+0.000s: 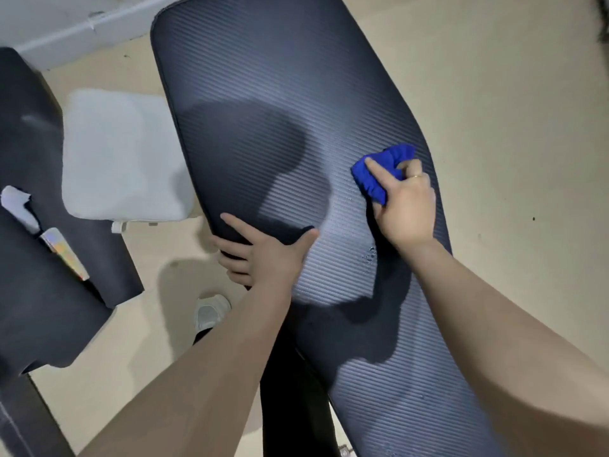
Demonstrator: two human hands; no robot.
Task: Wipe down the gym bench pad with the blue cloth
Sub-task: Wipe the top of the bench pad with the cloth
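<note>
The long dark ribbed gym bench pad (263, 94) runs from the top middle down to the bottom right. My right hand (405, 206) grips a bunched blue cloth (379, 173) against the pad's right half, forefinger stretched over the cloth. Small water drops (370, 253) sit on the pad just below that hand. My left hand (263, 255) grips the pad's left edge, thumb lying on top and fingers curled round the side.
Another dark padded bench (49, 258) stands at the left with a white crumpled scrap (18, 206) and a small tube (66, 253) on it. A white box-like object (125, 156) sits on the beige floor between the benches. A white shoe (211, 313) shows below my left arm.
</note>
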